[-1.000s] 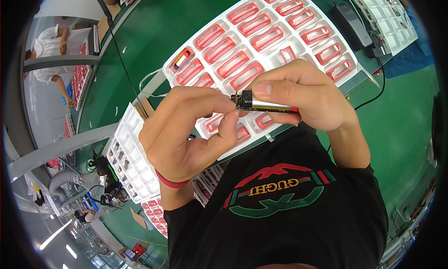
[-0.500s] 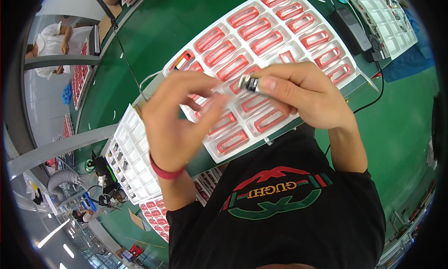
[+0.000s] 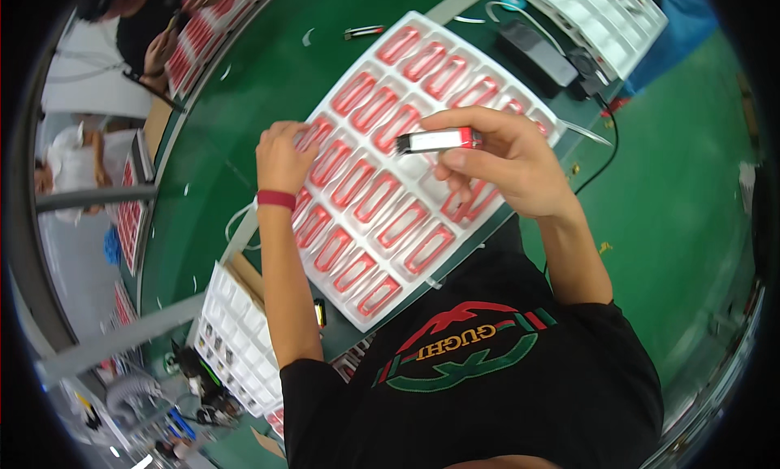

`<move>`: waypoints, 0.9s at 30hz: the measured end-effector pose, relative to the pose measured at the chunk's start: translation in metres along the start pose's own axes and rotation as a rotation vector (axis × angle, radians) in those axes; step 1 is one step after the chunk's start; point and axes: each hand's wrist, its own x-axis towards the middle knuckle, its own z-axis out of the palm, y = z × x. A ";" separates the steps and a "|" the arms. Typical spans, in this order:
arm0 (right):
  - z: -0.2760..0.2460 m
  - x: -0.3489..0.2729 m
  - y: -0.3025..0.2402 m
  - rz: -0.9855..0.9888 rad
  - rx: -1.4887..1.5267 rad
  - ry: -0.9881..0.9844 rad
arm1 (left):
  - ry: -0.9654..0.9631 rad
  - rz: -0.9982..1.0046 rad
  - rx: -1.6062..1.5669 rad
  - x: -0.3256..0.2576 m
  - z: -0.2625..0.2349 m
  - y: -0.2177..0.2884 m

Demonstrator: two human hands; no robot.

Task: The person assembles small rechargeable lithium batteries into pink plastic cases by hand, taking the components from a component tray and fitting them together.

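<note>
My right hand (image 3: 520,170) holds a slim rectangular piece (image 3: 435,141) between thumb and fingers, above a white moulded tray (image 3: 410,278). The piece has a black end, a white face and a red end; its exact kind I cannot tell. Red oblong frames (image 3: 376,197) with open middles lie in the tray's pockets, mostly one to each. At the tray's left edge my left hand (image 3: 284,162) has its fingers bent over the rim beside a red frame. Its fingertips are partly hidden.
A similar slim piece (image 3: 364,32) lies on the green table beyond the tray. At the far right are a black power adapter (image 3: 536,56) and another white tray (image 3: 597,22). More white trays (image 3: 236,331) stand at lower left. Co-workers' hands (image 3: 166,42) show at upper left.
My left hand has moved from near my right hand to the tray's left edge. The tray sits at a different angle in view. The held piece now shows its white face.
</note>
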 end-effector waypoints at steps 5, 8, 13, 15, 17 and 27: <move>-0.002 0.003 -0.004 -0.072 0.081 -0.111 | -0.014 -0.041 -0.002 0.002 0.002 0.005; -0.002 0.006 -0.004 -0.071 0.115 -0.123 | -0.044 -0.099 -0.047 -0.001 -0.006 0.009; -0.002 0.009 0.004 -0.124 0.145 -0.118 | 0.236 -0.106 -0.553 -0.019 -0.040 0.046; -0.002 0.011 0.005 -0.132 0.157 -0.171 | 0.285 -0.183 -0.857 -0.034 -0.054 0.062; 0.000 0.013 0.006 -0.147 0.161 -0.205 | 0.417 -0.139 -1.349 -0.047 -0.065 0.083; 0.013 0.018 0.007 -0.162 0.085 -0.179 | 0.373 -0.008 -1.738 -0.076 -0.062 0.108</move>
